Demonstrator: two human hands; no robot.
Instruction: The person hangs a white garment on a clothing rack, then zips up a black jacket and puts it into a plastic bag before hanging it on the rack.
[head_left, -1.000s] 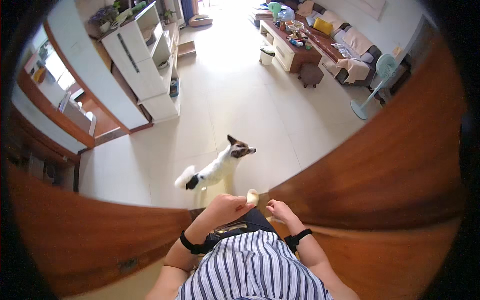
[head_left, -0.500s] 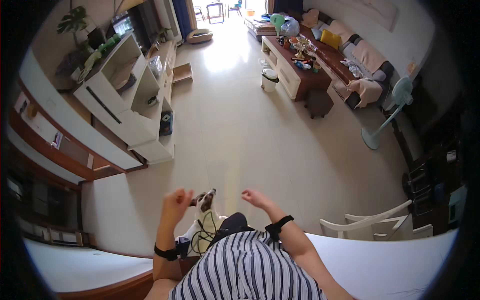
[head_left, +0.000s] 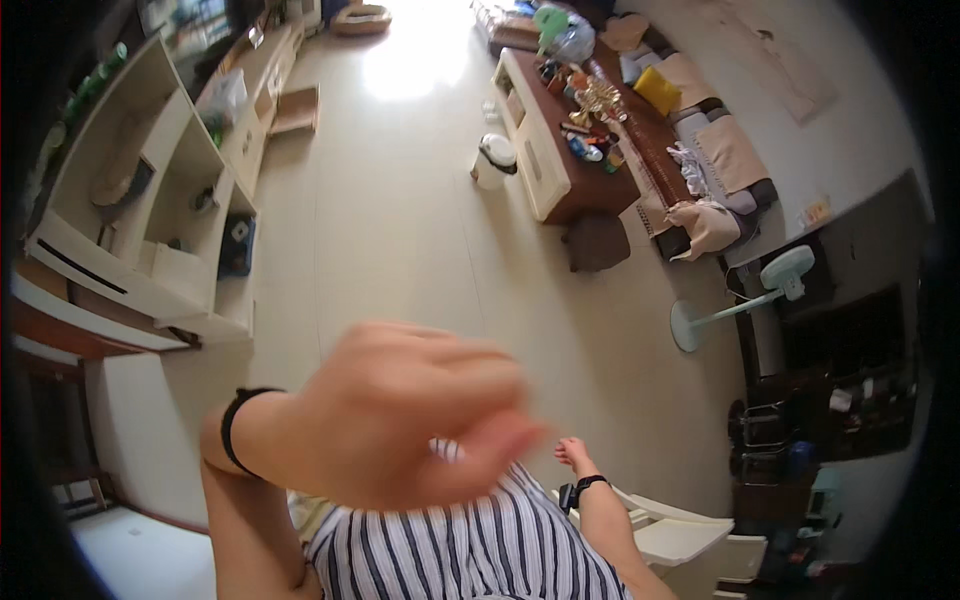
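My left hand (head_left: 420,415) is raised close to the camera and blurred by motion. Its fingers curl in toward the thumb, and the striped shirt (head_left: 420,555) shows through the small gap between them. No object is visible in it. Farther off and lower, at the right of the shirt, my right hand (head_left: 570,452) has its fingers folded in, with nothing seen in them. A black band (head_left: 235,430) circles my left wrist. On my right forearm sits another black strap (head_left: 592,482) with a small dark device (head_left: 568,497).
White shelving (head_left: 150,200) stands on the left. Ahead are a lidded white bin (head_left: 490,165), a coffee table (head_left: 570,180) and a dark stool (head_left: 597,243). A sofa (head_left: 725,155) and a standing fan (head_left: 685,325) are on the right. A white chair (head_left: 680,535) is near my right arm.
My left hand has come up and rightward, close to the camera. My right hand sits lower and farther right. The view has turned rightward. The dog beside my left arm is out of sight.
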